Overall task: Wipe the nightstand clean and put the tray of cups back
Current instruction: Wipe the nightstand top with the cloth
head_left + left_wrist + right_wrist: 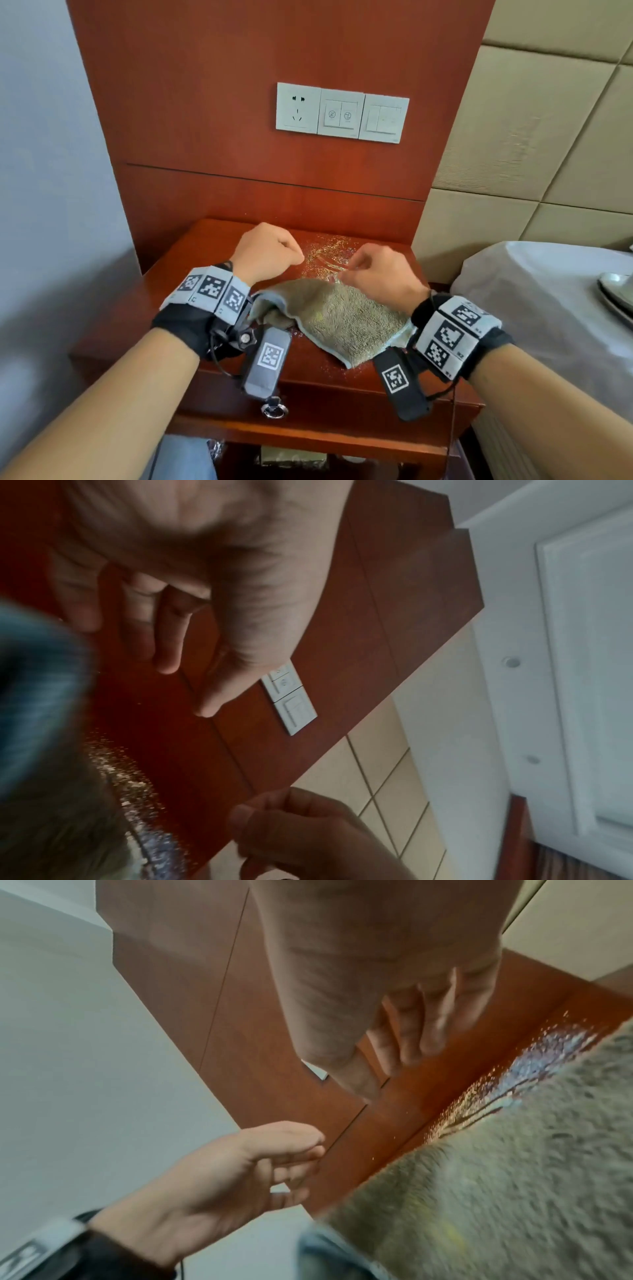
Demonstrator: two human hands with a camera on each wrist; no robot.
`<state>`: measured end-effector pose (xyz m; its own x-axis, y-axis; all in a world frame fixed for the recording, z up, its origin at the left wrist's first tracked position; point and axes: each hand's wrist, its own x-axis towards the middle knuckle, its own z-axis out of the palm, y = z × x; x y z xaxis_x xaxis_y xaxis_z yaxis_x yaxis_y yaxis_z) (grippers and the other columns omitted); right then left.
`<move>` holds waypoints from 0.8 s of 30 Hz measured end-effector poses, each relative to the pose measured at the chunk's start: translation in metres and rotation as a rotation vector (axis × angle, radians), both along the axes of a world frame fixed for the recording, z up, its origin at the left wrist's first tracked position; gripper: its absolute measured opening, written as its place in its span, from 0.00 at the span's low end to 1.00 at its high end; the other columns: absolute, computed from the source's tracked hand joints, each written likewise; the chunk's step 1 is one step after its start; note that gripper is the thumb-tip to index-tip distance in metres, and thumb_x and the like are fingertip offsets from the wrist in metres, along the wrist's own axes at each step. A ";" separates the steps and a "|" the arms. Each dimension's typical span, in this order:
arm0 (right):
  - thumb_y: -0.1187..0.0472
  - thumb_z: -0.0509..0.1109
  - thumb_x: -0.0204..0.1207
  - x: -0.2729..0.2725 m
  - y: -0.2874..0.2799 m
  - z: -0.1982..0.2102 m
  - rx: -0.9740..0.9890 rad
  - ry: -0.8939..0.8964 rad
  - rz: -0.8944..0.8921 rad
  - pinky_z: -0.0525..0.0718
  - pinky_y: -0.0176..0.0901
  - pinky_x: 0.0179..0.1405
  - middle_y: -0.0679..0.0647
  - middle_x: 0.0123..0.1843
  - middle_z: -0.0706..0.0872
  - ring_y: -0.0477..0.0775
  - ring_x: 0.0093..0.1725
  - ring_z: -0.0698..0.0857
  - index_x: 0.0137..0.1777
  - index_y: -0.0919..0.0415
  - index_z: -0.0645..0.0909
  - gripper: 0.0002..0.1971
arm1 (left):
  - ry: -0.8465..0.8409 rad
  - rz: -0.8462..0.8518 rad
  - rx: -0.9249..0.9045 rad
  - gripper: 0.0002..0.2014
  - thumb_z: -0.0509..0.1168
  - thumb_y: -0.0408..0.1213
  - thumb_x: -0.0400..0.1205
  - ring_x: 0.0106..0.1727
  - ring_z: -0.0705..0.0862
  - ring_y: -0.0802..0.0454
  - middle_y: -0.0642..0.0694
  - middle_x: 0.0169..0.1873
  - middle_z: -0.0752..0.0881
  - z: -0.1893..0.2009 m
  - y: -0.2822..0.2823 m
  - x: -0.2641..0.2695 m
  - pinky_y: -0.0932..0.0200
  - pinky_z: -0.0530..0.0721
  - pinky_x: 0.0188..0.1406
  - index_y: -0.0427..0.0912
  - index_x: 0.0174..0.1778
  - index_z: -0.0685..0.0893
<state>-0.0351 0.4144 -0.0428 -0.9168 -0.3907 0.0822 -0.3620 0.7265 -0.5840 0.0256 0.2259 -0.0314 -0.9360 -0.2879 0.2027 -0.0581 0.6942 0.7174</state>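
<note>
The red-brown wooden nightstand (191,274) has a patch of glitter (329,253) scattered over the back middle of its top. A beige-grey towel (339,318) lies spread in front of the glitter, one corner over the front edge. My left hand (274,251) hovers just left of the glitter with its fingers loosely curled, holding nothing. My right hand (373,270) hangs over the towel's far edge, also holding nothing. The wrist views show relaxed fingers (167,656) (411,1042) above the wood. No cups are in view.
A wooden back panel carries a socket and switch plates (342,113). A bed with a white sheet (548,308) stands right of the nightstand, with a silvery object (616,294) on it at the frame edge. A padded headboard (548,137) rises behind. A ring pull (274,409) hangs on the drawer.
</note>
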 end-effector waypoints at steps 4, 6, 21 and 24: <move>0.40 0.76 0.69 0.012 -0.021 -0.013 0.373 -0.249 0.299 0.81 0.39 0.37 0.49 0.42 0.84 0.48 0.38 0.80 0.51 0.61 0.84 0.24 | -0.077 -0.014 -0.025 0.06 0.71 0.36 0.79 0.49 0.82 0.57 0.55 0.43 0.87 -0.013 -0.008 -0.004 0.67 0.74 0.41 0.40 0.46 0.92; 0.39 0.78 0.67 0.011 -0.028 -0.017 0.475 -0.268 0.344 0.79 0.39 0.39 0.47 0.40 0.83 0.48 0.38 0.80 0.49 0.58 0.84 0.23 | -0.113 -0.018 -0.014 0.05 0.74 0.39 0.76 0.49 0.83 0.57 0.56 0.43 0.87 -0.018 -0.014 -0.005 0.65 0.74 0.40 0.42 0.45 0.91; 0.60 0.78 0.71 -0.003 -0.017 -0.019 0.208 -0.082 0.160 0.80 0.30 0.31 0.46 0.40 0.86 0.46 0.39 0.85 0.42 0.56 0.87 0.03 | -0.311 -0.140 -0.175 0.09 0.78 0.34 0.72 0.47 0.82 0.55 0.54 0.43 0.87 -0.029 -0.023 -0.020 0.65 0.75 0.38 0.45 0.48 0.92; 0.61 0.72 0.73 -0.008 -0.011 -0.013 0.104 0.013 0.038 0.76 0.30 0.24 0.45 0.37 0.82 0.45 0.33 0.82 0.43 0.53 0.84 0.02 | -0.185 -0.135 -0.170 0.06 0.75 0.36 0.76 0.49 0.81 0.54 0.55 0.42 0.85 -0.020 -0.024 -0.024 0.64 0.74 0.43 0.44 0.47 0.92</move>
